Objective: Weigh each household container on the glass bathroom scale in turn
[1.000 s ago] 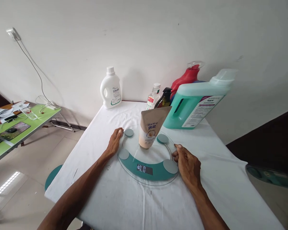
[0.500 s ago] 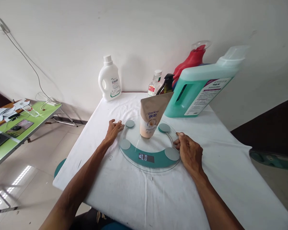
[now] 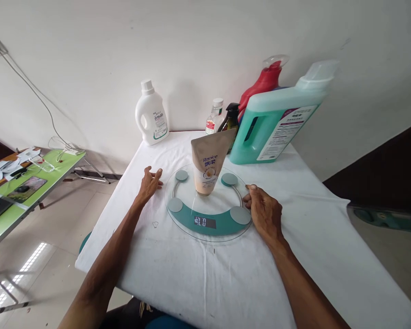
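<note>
A round glass bathroom scale point(image 3: 205, 222) with a green band and grey pads lies on the white-covered table. Its lit display appears to read "LO". A beige Rejoice tube point(image 3: 210, 160) stands cap-down on the glass, its wide end up. To the left of the scale, my left hand point(image 3: 150, 184) rests just off the rim, fingers apart and holding nothing. My right hand point(image 3: 265, 212) is at the right rim, its fingers curled and closed on the glass edge. The undersides of those fingers are hidden.
Against the wall stand a white detergent jug point(image 3: 153, 114), a small clear bottle point(image 3: 214, 116), a dark pump bottle point(image 3: 230, 121), a red bottle point(image 3: 262, 87) and a big tilted green jug point(image 3: 277, 123). A green side table point(image 3: 60, 162) with papers is at left.
My left hand has drawn away from the scale's left rim, its fingers spreading. My right hand stays at the right edge. The whole view has shifted slightly.
</note>
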The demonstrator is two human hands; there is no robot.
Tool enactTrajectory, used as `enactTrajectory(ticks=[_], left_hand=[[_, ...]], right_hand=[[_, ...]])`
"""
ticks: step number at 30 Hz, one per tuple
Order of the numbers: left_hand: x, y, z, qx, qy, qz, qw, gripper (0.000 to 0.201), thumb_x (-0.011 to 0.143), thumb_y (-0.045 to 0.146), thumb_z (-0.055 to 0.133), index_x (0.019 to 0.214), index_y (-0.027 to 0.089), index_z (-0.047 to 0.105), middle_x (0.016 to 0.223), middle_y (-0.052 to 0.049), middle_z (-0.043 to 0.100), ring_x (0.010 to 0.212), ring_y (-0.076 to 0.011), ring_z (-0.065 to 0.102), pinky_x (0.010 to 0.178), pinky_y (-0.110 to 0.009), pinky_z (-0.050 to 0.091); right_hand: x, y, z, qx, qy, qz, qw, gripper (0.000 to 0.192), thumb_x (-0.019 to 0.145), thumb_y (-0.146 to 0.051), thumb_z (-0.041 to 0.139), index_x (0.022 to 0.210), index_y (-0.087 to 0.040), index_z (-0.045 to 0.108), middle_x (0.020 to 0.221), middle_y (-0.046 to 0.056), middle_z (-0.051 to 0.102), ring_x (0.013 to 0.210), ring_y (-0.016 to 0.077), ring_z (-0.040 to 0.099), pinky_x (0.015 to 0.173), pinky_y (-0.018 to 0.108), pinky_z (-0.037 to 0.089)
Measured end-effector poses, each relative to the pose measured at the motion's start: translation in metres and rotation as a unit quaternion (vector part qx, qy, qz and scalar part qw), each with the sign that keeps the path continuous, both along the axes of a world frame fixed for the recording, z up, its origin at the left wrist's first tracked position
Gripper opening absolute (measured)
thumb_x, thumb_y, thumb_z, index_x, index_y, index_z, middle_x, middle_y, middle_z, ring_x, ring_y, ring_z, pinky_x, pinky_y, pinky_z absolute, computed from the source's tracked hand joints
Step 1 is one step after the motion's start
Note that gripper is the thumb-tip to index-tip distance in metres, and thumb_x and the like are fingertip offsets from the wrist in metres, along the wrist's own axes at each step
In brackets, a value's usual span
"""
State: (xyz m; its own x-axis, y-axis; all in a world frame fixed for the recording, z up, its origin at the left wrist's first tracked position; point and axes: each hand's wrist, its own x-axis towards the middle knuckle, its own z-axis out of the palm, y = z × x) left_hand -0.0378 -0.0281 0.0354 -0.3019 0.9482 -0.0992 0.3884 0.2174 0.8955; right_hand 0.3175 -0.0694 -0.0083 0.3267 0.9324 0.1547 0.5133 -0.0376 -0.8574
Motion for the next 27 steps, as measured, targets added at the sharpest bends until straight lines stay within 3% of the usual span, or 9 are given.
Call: enactTrajectory(ticks=[2, 5, 9, 11, 14, 17, 23, 27], left_hand=[[0.0, -0.006, 0.009, 0.027, 0.02, -0.011, 0.999, 0.085, 0.107, 0.067, 0.061, 0.166, 0.011, 0.037, 0.15, -0.029, 0.067, 0.114, -0.0309, 0.081, 0.097, -0.045, 0.066], [0.015, -0.017, 0.027, 0.134, 0.026, -0.073, 0.988, 0.102, 0.096, 0.079, 0.071, 0.17, 0.018, 0.035, 0.168, -0.03, 0.054, 0.146, -0.0399, 0.066, 0.118, -0.058, 0.056], [0.059, -0.022, 0.049, 0.24, 0.015, -0.195, 0.951, 0.126, 0.072, 0.076, 0.096, 0.172, 0.028, 0.036, 0.175, -0.024, 0.05, 0.159, -0.0452, 0.054, 0.129, -0.065, 0.046], [0.083, -0.019, 0.054, 0.231, 0.013, -0.226, 0.946, 0.118, 0.067, 0.07, 0.102, 0.163, 0.025, 0.049, 0.166, -0.023, 0.059, 0.153, -0.0459, 0.059, 0.125, -0.064, 0.051], [0.111, -0.009, 0.055, 0.16, 0.005, -0.243, 0.957, 0.081, 0.068, 0.064, 0.103, 0.127, 0.018, 0.074, 0.132, -0.019, 0.08, 0.123, -0.0426, 0.077, 0.106, -0.058, 0.064], [0.125, -0.001, 0.052, 0.115, -0.019, -0.231, 0.966, 0.053, 0.07, 0.058, 0.101, 0.097, 0.017, 0.08, 0.102, -0.013, 0.086, 0.097, -0.0361, 0.083, 0.088, -0.05, 0.069], [0.128, 0.007, 0.059, 0.151, -0.053, -0.169, 0.973, 0.038, 0.069, 0.046, 0.101, 0.089, 0.017, 0.086, 0.098, -0.013, 0.089, 0.092, -0.0364, 0.085, 0.084, -0.049, 0.072], [0.125, 0.035, 0.074, 0.184, -0.08, -0.105, 0.974, 0.041, 0.066, 0.048, 0.102, 0.087, 0.015, 0.087, 0.095, -0.013, 0.088, 0.093, -0.0382, 0.086, 0.084, -0.051, 0.073]], right_hand=[[0.0, 0.0, 0.0, -0.002, 0.007, 0.001, 1.0, 0.085, 0.095, -0.099, 0.023, 0.078, -0.028, 0.067, 0.073, 0.009, 0.075, 0.067, 0.0274, 0.069, 0.074, 0.042, 0.053], [-0.001, 0.001, 0.002, -0.007, 0.018, 0.003, 1.0, 0.083, 0.096, -0.097, 0.024, 0.08, -0.028, 0.067, 0.075, 0.009, 0.076, 0.067, 0.0268, 0.07, 0.075, 0.042, 0.053], [-0.002, 0.0, 0.005, -0.016, 0.039, 0.002, 0.999, 0.08, 0.096, -0.095, 0.027, 0.084, -0.027, 0.067, 0.075, 0.009, 0.076, 0.067, 0.0268, 0.069, 0.074, 0.041, 0.052], [-0.002, -0.001, 0.005, -0.014, 0.042, 0.004, 0.999, 0.079, 0.097, -0.095, 0.027, 0.084, -0.028, 0.066, 0.074, 0.009, 0.076, 0.066, 0.0272, 0.069, 0.074, 0.041, 0.051], [-0.001, -0.001, 0.004, -0.004, 0.041, 0.008, 0.999, 0.079, 0.098, -0.095, 0.025, 0.084, -0.028, 0.065, 0.074, 0.01, 0.075, 0.068, 0.0282, 0.069, 0.073, 0.041, 0.051], [0.0, 0.0, 0.002, 0.003, 0.046, 0.012, 0.999, 0.08, 0.098, -0.096, 0.022, 0.082, -0.029, 0.062, 0.072, 0.01, 0.075, 0.068, 0.0288, 0.069, 0.072, 0.041, 0.05], [-0.001, 0.004, -0.002, 0.025, 0.049, 0.007, 0.998, 0.083, 0.097, -0.1, 0.015, 0.079, -0.031, 0.057, 0.069, 0.009, 0.072, 0.062, 0.0273, 0.065, 0.069, 0.04, 0.048], [0.0, 0.004, -0.003, 0.036, 0.049, 0.006, 0.998, 0.084, 0.098, -0.1, 0.016, 0.079, -0.03, 0.058, 0.068, 0.009, 0.072, 0.06, 0.0268, 0.064, 0.068, 0.039, 0.048]])
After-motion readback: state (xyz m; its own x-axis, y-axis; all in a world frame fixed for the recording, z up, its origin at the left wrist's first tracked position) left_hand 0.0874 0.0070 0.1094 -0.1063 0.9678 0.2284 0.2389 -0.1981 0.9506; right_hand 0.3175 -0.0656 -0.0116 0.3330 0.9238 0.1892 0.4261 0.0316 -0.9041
